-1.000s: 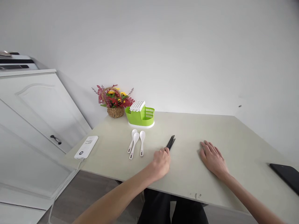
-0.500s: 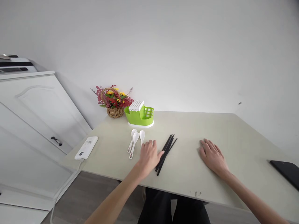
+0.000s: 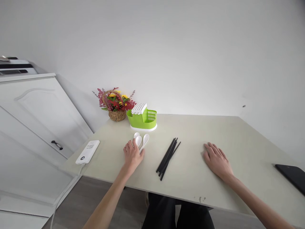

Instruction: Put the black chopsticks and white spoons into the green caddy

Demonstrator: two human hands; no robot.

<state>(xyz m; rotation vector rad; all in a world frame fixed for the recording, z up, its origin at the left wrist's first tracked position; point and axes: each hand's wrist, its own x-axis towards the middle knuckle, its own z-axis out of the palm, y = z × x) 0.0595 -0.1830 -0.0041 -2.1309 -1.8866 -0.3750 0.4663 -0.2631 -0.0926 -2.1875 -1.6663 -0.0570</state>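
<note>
My left hand (image 3: 133,156) is closed over the handles of three white soup spoons (image 3: 145,139), its fingers curled down and its thumb on the right side. Only the spoons' bowls and a bit of handle show beyond my fingers. The spoons still lie at table level. To the right of this hand, a loose bundle of black chopsticks (image 3: 168,159) lies slanted on the table. My right hand (image 3: 216,160) rests palm down on the tabletop, fingers stretched out, holding nothing.
Behind the spoons stands a green and white plastic utensil holder (image 3: 137,121), beside a wicker basket (image 3: 117,115) of artificial flowers. A white power bank (image 3: 88,152) with a cable lies at the left edge of the pale table (image 3: 190,133). A black phone (image 3: 292,176) lies far right.
My left hand has moved left from beside the chopsticks onto the spoon handles. The rightmost spoon has turned, its handle now slanting toward the others. My right hand has stayed in place.
</note>
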